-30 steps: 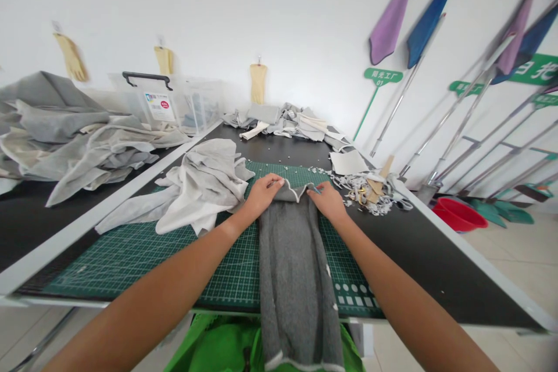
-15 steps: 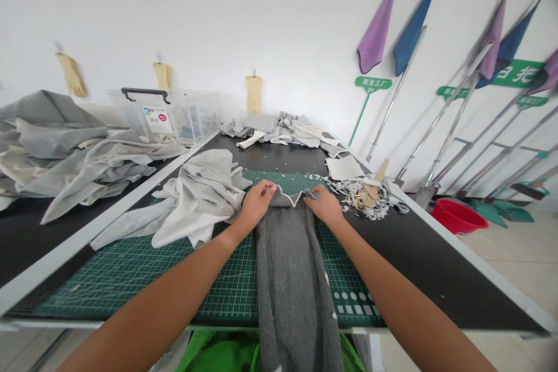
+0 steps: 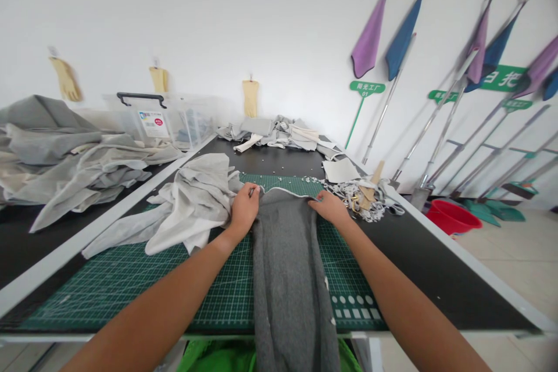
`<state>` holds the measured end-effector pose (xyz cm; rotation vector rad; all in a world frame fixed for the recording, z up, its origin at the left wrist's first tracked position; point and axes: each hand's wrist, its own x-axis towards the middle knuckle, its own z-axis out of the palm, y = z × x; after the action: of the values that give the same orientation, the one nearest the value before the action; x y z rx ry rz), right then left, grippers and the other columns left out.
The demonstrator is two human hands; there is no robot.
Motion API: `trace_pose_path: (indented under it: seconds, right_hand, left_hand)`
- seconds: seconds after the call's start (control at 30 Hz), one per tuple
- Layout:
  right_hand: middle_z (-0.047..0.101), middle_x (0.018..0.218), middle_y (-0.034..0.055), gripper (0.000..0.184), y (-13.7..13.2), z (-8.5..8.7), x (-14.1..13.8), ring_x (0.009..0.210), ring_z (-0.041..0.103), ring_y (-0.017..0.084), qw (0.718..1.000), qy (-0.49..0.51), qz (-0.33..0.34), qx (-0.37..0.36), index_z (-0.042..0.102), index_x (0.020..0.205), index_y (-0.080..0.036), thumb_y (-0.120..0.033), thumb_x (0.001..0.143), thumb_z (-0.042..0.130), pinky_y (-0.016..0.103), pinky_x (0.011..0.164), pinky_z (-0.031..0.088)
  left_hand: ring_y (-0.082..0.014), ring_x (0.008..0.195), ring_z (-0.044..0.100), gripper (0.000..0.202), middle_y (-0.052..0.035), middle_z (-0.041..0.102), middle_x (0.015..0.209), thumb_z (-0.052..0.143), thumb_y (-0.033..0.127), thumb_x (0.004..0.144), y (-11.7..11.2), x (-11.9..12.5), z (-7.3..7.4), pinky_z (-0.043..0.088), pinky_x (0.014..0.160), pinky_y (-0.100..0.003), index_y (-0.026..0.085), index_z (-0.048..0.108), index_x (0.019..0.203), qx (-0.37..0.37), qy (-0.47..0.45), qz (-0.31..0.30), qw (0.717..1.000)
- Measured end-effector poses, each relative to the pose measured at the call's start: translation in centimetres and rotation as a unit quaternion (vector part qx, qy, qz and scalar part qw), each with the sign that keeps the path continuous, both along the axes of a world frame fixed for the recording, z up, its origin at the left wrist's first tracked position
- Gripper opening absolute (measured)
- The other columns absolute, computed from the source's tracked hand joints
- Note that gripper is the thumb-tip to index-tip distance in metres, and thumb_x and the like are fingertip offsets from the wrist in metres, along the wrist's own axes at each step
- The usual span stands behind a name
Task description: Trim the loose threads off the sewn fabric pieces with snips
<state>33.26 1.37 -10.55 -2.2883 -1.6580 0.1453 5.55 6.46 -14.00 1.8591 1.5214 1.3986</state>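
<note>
A long piece of dark grey fabric [image 3: 288,261] lies lengthwise over the green cutting mat [image 3: 174,279] and hangs down past the table's front edge. My left hand [image 3: 246,204] pinches the far left corner of this fabric, fingers closed. At the far right corner, my right hand [image 3: 328,207] grips it between thumb and fingers. Between the two hands the far edge, with a pale border, is stretched nearly straight. Just left of my left hand is a crumpled heap of light grey cloth [image 3: 196,197].
Scraps and trimmings [image 3: 366,200] lie to the right, beside a pale square piece [image 3: 340,170]. Folded grey cloths [image 3: 279,131] are piled at the back. A clear storage box [image 3: 152,122] and a large cloth pile [image 3: 65,157] stand left. A red basin [image 3: 451,216] sits on the floor.
My hands have drawn slightly apart. The fabric's far edge, folded over and sagging before, now lies flatter and is pulled taut. The whole view has shifted a little.
</note>
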Motion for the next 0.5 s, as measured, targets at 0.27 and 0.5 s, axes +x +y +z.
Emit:
trace_pose_path:
  seconds: [0.27,0.5]
  right_hand:
    - [0.074,0.081,0.0108,0.023,0.2,0.4,1.6,0.088,0.071,0.028,1.000,0.010,-0.007,-0.002,0.075,0.081,-0.018,-0.036,0.083,0.061,0.030,0.075,0.048]
    - [0.060,0.052,0.0023,0.039,0.0,-0.2,1.8,0.054,0.060,0.018,0.998,0.067,0.004,0.012,0.074,0.077,-0.016,-0.039,0.093,0.047,0.024,0.055,0.042]
  left_hand:
    - [-0.0228,0.085,0.067,0.018,-0.0052,0.074,0.091,0.050,0.031,0.095,0.1,-0.4,0.1,0.047,0.077,-0.031,0.022,0.066,0.094,0.001,-0.005,0.021,1.000]
    - [-0.0224,0.083,0.067,0.019,-0.0050,0.074,0.090,0.050,0.031,0.095,0.0,-0.3,0.2,0.047,0.075,-0.030,0.022,0.066,0.094,-0.001,-0.005,0.010,1.000]
